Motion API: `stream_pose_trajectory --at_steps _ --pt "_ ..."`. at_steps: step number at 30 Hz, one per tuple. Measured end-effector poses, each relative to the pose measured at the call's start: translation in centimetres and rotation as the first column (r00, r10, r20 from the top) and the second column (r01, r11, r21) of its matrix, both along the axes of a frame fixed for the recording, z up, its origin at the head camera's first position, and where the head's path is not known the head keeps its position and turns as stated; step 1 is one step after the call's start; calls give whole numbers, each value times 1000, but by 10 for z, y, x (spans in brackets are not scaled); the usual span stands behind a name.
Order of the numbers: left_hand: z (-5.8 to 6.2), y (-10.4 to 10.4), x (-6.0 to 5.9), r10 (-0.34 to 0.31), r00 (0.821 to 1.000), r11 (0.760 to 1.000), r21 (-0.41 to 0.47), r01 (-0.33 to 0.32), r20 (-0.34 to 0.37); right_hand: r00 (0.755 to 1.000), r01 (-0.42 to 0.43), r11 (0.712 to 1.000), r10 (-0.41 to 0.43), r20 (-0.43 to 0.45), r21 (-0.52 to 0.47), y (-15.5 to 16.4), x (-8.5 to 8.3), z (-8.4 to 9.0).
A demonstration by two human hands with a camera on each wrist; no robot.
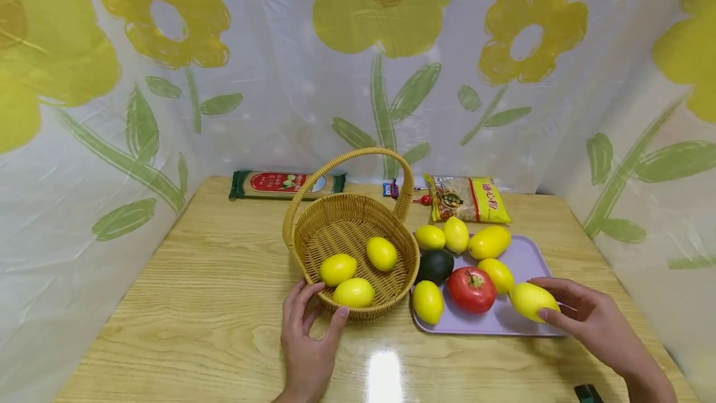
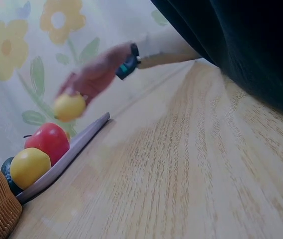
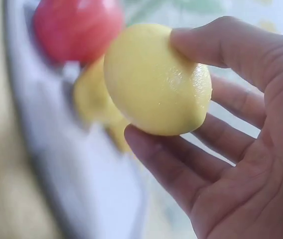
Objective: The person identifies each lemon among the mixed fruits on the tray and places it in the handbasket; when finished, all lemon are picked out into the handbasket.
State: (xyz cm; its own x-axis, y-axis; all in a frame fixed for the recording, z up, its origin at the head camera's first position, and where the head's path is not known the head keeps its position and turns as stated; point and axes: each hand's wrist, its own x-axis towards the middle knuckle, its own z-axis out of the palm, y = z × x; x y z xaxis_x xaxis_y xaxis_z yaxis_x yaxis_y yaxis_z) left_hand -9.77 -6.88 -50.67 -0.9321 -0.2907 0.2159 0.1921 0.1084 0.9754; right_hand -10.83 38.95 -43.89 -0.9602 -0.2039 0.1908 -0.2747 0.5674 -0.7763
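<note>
Over the right end of a lilac tray (image 1: 526, 254), my right hand (image 1: 593, 316) pinches a lemon (image 1: 534, 302) between thumb and fingers. The right wrist view shows this lemon (image 3: 156, 79) raised, with tray and fruit blurred behind it. My left hand (image 1: 310, 341) holds the near left rim of a wicker basket (image 1: 358, 204), thumb and fingers spread along it. Inside the basket lie three lemons (image 1: 382, 254). On the tray are a red tomato (image 1: 472, 290), a dark green avocado (image 1: 435, 266), several lemons (image 1: 427, 301) and a larger yellow fruit (image 1: 489, 242).
Behind the basket lies a green and red packet (image 1: 274, 183), its tall handle (image 1: 358, 153) arching in front. A yellow-ended food bag (image 1: 467, 199) and small wrapped sweets (image 1: 391, 189) lie along the back edge. Flower-printed curtains (image 1: 268, 79) enclose the wooden table (image 1: 212, 303).
</note>
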Motion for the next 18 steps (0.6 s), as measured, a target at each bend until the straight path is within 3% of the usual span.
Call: stream_pose_trajectory --at_steps 4,8,13,18 --pt "0 0 1 1 1000 1000 -2 -1 3 994 -110 994 109 -32 -10 -26 -12 29" --pt "0 1 1 2 1000 1000 1 -2 7 962 -271 962 270 -42 -22 -65 -36 47" --pt "0 1 1 2 1000 1000 2 -2 2 903 -430 902 430 -7 -28 -120 -67 48" --pt "1 0 1 3 1000 1000 -14 -3 5 867 -498 864 496 37 80 -172 -87 47"
